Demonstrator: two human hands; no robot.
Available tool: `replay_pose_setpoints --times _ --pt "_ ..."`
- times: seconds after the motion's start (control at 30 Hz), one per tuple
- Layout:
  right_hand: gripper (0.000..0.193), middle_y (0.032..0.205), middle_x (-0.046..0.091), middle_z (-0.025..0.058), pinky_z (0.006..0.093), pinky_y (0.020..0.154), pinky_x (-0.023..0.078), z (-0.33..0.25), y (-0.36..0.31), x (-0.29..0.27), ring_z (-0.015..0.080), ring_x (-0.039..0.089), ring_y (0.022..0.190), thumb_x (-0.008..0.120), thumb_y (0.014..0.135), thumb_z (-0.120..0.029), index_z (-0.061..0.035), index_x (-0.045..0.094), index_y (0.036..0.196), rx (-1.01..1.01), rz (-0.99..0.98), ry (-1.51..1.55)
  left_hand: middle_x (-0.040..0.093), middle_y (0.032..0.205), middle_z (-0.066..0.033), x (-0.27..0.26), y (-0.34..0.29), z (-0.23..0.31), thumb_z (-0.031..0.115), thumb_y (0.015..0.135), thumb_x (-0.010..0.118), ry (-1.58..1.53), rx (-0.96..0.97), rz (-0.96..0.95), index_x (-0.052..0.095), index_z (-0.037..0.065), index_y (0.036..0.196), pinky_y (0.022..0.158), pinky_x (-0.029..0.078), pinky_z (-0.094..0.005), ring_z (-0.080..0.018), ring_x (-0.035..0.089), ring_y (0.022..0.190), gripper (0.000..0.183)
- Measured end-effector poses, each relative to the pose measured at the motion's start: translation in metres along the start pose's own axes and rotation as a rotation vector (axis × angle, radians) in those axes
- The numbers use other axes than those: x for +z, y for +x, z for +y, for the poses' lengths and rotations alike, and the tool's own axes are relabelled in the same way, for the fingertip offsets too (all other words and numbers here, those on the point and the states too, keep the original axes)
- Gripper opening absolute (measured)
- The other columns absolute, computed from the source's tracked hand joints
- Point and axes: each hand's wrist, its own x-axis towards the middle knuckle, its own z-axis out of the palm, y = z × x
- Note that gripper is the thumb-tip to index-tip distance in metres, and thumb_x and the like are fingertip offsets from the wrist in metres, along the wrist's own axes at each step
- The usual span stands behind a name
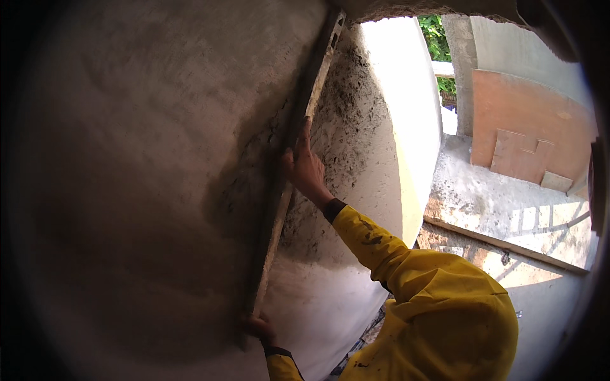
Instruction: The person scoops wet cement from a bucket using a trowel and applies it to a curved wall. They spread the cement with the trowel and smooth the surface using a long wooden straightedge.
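A long, narrow straightedge (272, 244), smeared with dried plaster, leans slantwise against a grey plastered wall (146, 146). Near its top end there is a slot-like opening. My right hand (308, 174) is closed on the bar about its middle, with the index finger stretched along it. Down at the lower end, my left hand (259, 327) grips the bar; its fingers are partly in shadow. Dark wet patches and rough specks of plaster show on the wall on both sides of the bar. Both yellow sleeves have dark cuffs.
Bright sunlight falls on the wall's right edge. Beyond it stand an orange-brown board (534, 120) with smaller pieces against it and a concrete post (459, 76). A ledge edge (508, 246) runs across the right side. A rough-edged mass (438, 7) overhangs the top.
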Motion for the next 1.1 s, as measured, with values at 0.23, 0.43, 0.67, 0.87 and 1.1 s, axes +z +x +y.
replay_pose_setpoints --times 0.23,0.43,0.67,0.87,1.1 --pt "0.100 0.099 0.071 0.0199 0.0470 0.071 0.053 0.022 -0.021 0.007 0.0359 0.069 0.073 0.058 0.097 -0.024 -0.0143 -0.015 0.165 0.025 -0.092 0.029 0.058 0.129 -0.0296 0.027 -0.026 -0.001 0.030 0.088 0.073 -0.105 -0.083 0.123 0.056 -0.007 0.125 0.103 0.046 -0.0581 -0.0492 0.058 0.117 0.054" --pt "0.102 0.098 0.071 0.0206 0.0476 0.070 0.053 -0.043 0.022 -0.009 0.0357 0.070 0.073 0.060 0.095 -0.024 -0.0155 -0.014 0.165 0.017 -0.136 -0.074 0.058 0.128 -0.0306 0.015 0.008 0.004 0.031 0.089 0.072 -0.075 -0.046 0.158 0.057 -0.006 0.122 0.104 0.045 -0.0585 -0.0491 0.057 0.119 0.052" --pt "0.104 0.101 0.073 0.0218 0.0467 0.069 0.054 0.049 -0.023 0.004 0.0419 0.071 0.080 0.061 0.093 -0.024 -0.0148 -0.013 0.165 0.038 -0.011 -0.022 0.061 0.125 -0.0312 0.020 -0.036 0.012 0.026 0.088 0.072 -0.073 -0.021 -0.015 0.063 -0.007 0.117 0.106 0.044 -0.0563 -0.0485 0.057 0.120 0.045" --pt "0.101 0.105 0.071 0.0249 0.0505 0.075 0.053 0.056 -0.024 0.000 0.0437 0.071 0.084 0.060 0.096 -0.022 -0.0151 -0.014 0.165 -0.015 -0.099 0.080 0.062 0.126 -0.0300 0.029 -0.046 0.016 0.022 0.088 0.070 -0.158 -0.194 -0.071 0.067 -0.007 0.112 0.100 0.048 -0.0566 -0.0487 0.060 0.116 0.038" --pt "0.099 0.104 0.070 0.0236 0.0499 0.074 0.053 0.005 0.017 -0.009 0.0416 0.070 0.082 0.057 0.098 -0.022 -0.0145 -0.016 0.164 -0.105 -0.091 0.040 0.062 0.126 -0.0296 0.044 -0.025 0.031 0.027 0.090 0.070 -0.091 -0.197 0.037 0.062 -0.007 0.122 0.099 0.047 -0.0578 -0.0508 0.059 0.115 0.047"
